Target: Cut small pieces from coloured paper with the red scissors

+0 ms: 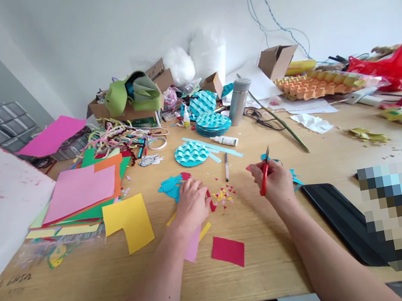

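Note:
My left hand (192,202) rests knuckles-up on the wooden table (93,289), fingers curled on a small dark red paper piece (209,200). Just behind it lies a blue paper cut-out (171,186). My right hand (277,180) grips small red-handled scissors (265,174), blades pointing up and away, with a tiny red scrap (248,168) at its fingertips. Between the hands lies a scatter of red and yellow paper bits (223,196). A pencil (225,167) lies beyond them.
A red paper square (228,251) and a yellow L-shaped sheet (130,222) lie near the front edge. Coloured paper stack (84,192) at left, blue wave discs (191,153), glue tube (224,140), metal bottle (239,100), cardboard boxes behind, black tray (339,214) at right.

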### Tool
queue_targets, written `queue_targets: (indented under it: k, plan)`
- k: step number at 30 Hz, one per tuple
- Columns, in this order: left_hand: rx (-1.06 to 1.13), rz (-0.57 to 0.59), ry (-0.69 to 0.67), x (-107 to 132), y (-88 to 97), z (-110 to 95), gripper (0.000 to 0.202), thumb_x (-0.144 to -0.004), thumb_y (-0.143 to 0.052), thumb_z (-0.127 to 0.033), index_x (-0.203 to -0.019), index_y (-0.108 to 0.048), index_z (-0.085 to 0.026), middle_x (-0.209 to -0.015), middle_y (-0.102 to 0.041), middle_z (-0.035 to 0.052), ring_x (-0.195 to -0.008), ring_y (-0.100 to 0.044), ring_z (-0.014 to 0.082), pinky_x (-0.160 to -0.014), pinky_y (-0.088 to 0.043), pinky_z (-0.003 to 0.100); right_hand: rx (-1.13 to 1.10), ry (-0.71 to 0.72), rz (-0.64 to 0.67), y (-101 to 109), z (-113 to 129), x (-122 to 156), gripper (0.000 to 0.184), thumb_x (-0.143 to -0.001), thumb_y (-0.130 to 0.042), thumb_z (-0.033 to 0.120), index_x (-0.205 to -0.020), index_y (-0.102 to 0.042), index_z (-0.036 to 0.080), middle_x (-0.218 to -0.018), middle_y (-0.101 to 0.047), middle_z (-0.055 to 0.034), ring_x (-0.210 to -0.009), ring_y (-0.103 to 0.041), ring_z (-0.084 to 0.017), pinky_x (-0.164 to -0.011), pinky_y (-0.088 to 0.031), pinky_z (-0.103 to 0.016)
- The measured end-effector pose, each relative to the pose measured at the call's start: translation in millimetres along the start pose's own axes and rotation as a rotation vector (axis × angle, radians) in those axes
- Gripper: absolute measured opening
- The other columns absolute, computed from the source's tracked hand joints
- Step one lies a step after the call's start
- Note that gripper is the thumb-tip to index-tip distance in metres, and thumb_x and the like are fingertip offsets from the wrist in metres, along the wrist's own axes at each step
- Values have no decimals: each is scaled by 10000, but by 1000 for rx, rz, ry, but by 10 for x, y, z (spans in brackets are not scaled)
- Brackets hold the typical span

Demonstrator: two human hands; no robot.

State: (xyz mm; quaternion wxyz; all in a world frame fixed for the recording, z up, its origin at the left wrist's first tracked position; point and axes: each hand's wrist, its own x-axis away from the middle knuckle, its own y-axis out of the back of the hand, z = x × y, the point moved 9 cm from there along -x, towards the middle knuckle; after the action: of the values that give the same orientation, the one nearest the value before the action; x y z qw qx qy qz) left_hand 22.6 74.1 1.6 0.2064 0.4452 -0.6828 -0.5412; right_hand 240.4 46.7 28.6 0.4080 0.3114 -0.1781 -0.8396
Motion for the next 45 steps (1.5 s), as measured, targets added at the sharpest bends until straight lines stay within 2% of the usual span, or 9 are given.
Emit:
queue_targets:
  k: [3, 7, 12, 16, 20, 34, 37, 40, 45]
  plan:
    - [-6, 7, -2, 4, -13, 1, 299, -821, -545, -208, -1104, -641, -200, -1261, -567, 77, -1277, -358, 273, -1090, -273, 447, 15, 79, 117, -121, 96, 23, 142, -754, -508, 267, -796, -606, 174, -691, -640, -50, -611, -580, -188, -563, -417, -275]
    - [-11, 19, -4, 12, -18, 8, 260, -824, -541, -210, -1046, -676, -207, -1262, -571, 72, -1284, -351, 281, -1086, -273, 451, 40, 245, 296, -337, 261, 124, 191, -687, -487, 168, -848, -586, 194, -818, -642, -56, -738, -573, -195, -645, -428, -279]
    - [-6, 0, -17, 13, 9, -1, 240, -825, -539, -210, -1010, -691, -197, -1225, -588, 84, -1266, -371, 281, -1077, -286, 447, 93, 354, 418, -508, 359, 245, 29, -720, -481, 210, -716, -509, 205, -668, -561, -38, -692, -529, -198, -608, -397, -267]
    - [4, -5, -17, 16, 12, -4, 245, -821, -537, -197, -1012, -691, -194, -1219, -590, 90, -1266, -370, 282, -1080, -280, 455, 134, 369, 476, -559, 383, 307, 81, -742, -480, 214, -663, -494, 205, -588, -505, -7, -569, -483, -157, -526, -342, -235]
    - [10, 2, -7, 16, 9, 4, 266, -817, -531, -186, -1032, -687, -183, -1218, -593, 96, -1264, -376, 289, -1077, -281, 462, 138, 365, 539, -580, 402, 367, 102, -746, -500, 220, -671, -563, 193, -594, -575, -9, -528, -503, -134, -502, -343, -216]
    - [13, 15, 20, 20, 35, 11, 237, -817, -534, -190, -997, -687, -194, -1209, -589, 98, -1268, -370, 284, -1080, -264, 469, 115, 331, 575, -556, 362, 380, 160, -748, -523, 195, -796, -673, 176, -689, -676, -44, -579, -589, -156, -530, -419, -222]
    - [-5, 18, 10, 20, 25, 6, 224, -823, -522, -194, -974, -687, -195, -1194, -593, 96, -1260, -372, 278, -1074, -272, 467, 113, 427, 516, -561, 438, 378, 202, -768, -527, 176, -918, -661, 175, -868, -681, -93, -809, -600, -215, -685, -472, -283]
    - [-16, 16, 0, 18, 30, -7, 207, -828, -508, -190, -930, -689, -195, -1152, -603, 99, -1240, -388, 276, -1061, -292, 462, 180, 572, 461, -625, 532, 388, 298, -766, -543, 145, -1056, -608, 169, -999, -665, -125, -992, -523, -274, -840, -437, -384]
    - [-17, 12, -8, 17, 44, -19, 190, -815, -528, -184, -922, -684, -189, -1125, -604, 108, -1230, -398, 287, -1045, -309, 463, 253, 597, 514, -814, 561, 386, 220, -768, -509, 103, -968, -577, 163, -887, -669, -112, -907, -495, -267, -792, -422, -370]
